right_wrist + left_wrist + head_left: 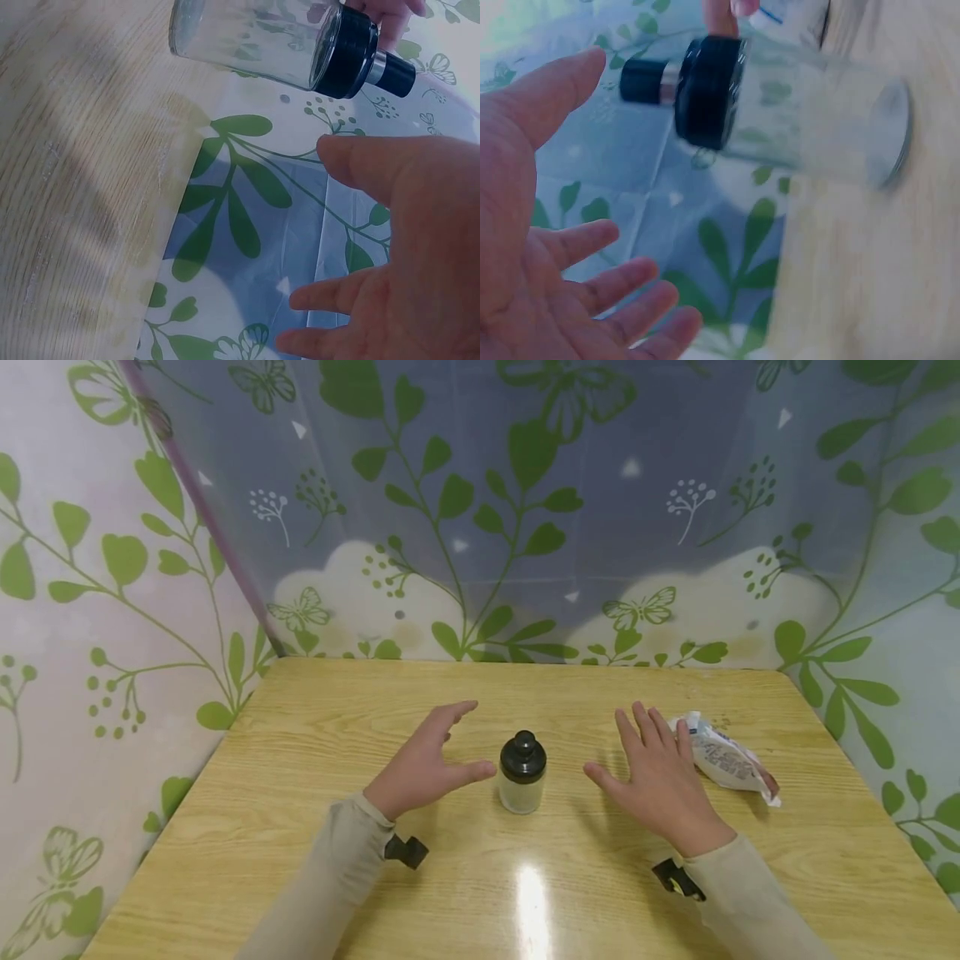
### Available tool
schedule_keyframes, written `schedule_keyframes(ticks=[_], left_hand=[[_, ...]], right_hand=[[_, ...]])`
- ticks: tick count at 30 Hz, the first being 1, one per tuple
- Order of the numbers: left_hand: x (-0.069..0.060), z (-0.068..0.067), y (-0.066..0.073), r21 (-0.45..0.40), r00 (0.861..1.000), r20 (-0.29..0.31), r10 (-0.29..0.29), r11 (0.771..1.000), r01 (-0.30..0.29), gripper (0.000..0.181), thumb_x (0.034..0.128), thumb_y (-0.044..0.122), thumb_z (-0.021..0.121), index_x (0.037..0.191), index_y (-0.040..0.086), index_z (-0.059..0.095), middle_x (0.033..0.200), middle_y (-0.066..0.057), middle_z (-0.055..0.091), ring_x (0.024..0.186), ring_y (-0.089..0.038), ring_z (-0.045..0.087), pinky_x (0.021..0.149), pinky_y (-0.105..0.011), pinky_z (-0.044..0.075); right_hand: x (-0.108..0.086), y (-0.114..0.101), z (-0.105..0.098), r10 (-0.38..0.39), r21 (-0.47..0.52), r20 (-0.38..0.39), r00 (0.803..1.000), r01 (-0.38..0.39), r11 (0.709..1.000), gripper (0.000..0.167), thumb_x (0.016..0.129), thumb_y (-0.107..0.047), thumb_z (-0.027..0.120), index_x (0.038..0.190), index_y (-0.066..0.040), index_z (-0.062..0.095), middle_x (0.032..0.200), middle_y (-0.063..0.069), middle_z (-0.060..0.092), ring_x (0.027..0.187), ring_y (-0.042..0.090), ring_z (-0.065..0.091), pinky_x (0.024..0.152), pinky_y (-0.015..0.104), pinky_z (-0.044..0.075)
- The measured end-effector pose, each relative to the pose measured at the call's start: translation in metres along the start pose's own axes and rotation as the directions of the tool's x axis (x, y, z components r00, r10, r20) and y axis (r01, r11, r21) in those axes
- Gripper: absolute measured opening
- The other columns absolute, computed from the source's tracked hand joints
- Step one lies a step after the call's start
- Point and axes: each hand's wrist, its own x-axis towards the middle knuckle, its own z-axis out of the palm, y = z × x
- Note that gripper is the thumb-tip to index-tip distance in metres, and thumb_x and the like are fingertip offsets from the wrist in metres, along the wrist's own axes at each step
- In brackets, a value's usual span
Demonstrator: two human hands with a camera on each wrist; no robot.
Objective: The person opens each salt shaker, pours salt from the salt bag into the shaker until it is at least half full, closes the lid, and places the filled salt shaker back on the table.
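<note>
A clear glass bottle (522, 795) with a black cap (523, 758) and a narrower knob on top stands upright on the wooden table. It looks see-through with nothing visible inside in the left wrist view, where the glass (810, 120) appears sideways. My left hand (420, 764) hovers just left of the bottle, thumb close to it, fingers spread and holding nothing. To the bottle's right, farther off, my right hand (660, 781) is spread with its palm down and grips nothing. Both wrist views show a gap between each thumb and the bottle.
A crumpled white printed packet (727, 760) lies on the table (337, 693) just beyond my right hand's fingers, partly covered by them. Leaf-patterned cloth (480, 527) hangs behind the table's far edge and along both sides.
</note>
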Motion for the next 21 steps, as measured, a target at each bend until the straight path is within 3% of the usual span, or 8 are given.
schedule_keyframes(ticks=[3,6,8,9,15,21], left_hand=[[0.003,0.008,-0.003,-0.154,1.000,0.013,0.016,0.988,-0.014,0.084,0.0904,0.043,0.081,0.158,0.017,0.038,0.157,-0.002,0.042,0.144,-0.026,0.042,0.117,-0.048,0.038],[0.006,0.015,-0.006,-0.320,1.000,0.019,0.016,0.947,-0.009,0.074,0.0922,0.033,0.081,0.153,0.015,0.043,0.153,-0.005,0.047,0.142,-0.032,0.044,0.117,-0.048,0.039],[0.007,0.021,-0.008,-0.385,1.000,0.026,0.002,0.923,0.008,0.072,0.0921,0.030,0.081,0.152,0.016,0.044,0.151,-0.007,0.049,0.142,-0.035,0.044,0.117,-0.049,0.039],[0.007,0.023,-0.008,-0.396,0.999,0.032,-0.003,0.918,0.016,0.073,0.0919,0.030,0.081,0.152,0.015,0.044,0.151,-0.009,0.048,0.142,-0.037,0.044,0.117,-0.050,0.038],[0.010,0.041,-0.013,-0.297,0.995,0.079,-0.057,0.952,0.078,0.084,0.0874,0.032,0.085,0.155,0.010,0.041,0.149,-0.011,0.051,0.138,-0.029,0.049,0.116,-0.048,0.040],[0.013,0.052,-0.016,-0.272,0.995,0.082,-0.053,0.959,0.073,0.078,0.0852,0.026,0.087,0.150,0.011,0.046,0.137,-0.004,0.059,0.129,-0.025,0.055,0.112,-0.048,0.043]], right_hand=[[0.001,-0.001,0.000,-0.008,0.000,-0.008,1.000,0.008,1.000,0.092,0.100,-0.063,0.054,0.159,0.004,0.030,0.166,0.030,0.019,0.153,0.050,0.014,0.121,0.069,0.000],[0.003,-0.002,0.001,-0.017,0.006,-0.015,1.000,0.017,1.000,0.090,0.100,-0.060,0.057,0.158,0.004,0.033,0.165,0.030,0.022,0.153,0.049,0.016,0.121,0.069,0.000],[0.004,-0.003,0.001,-0.020,0.010,-0.015,1.000,0.020,1.000,0.088,0.100,-0.059,0.058,0.158,0.004,0.034,0.165,0.030,0.022,0.153,0.049,0.016,0.121,0.069,0.000],[0.004,-0.003,0.001,-0.022,0.012,-0.017,1.000,0.022,1.000,0.088,0.100,-0.058,0.059,0.157,0.004,0.034,0.165,0.030,0.023,0.153,0.049,0.017,0.121,0.068,0.000],[0.004,-0.004,-0.001,-0.037,0.015,-0.030,0.999,0.038,0.999,0.080,0.100,-0.052,0.062,0.154,0.003,0.041,0.161,0.029,0.032,0.149,0.049,0.026,0.121,0.069,0.007],[0.006,-0.009,-0.006,-0.080,0.078,-0.061,0.995,0.085,0.993,0.066,0.099,-0.042,0.069,0.146,0.000,0.051,0.148,0.025,0.051,0.139,0.047,0.043,0.120,0.069,0.015]])
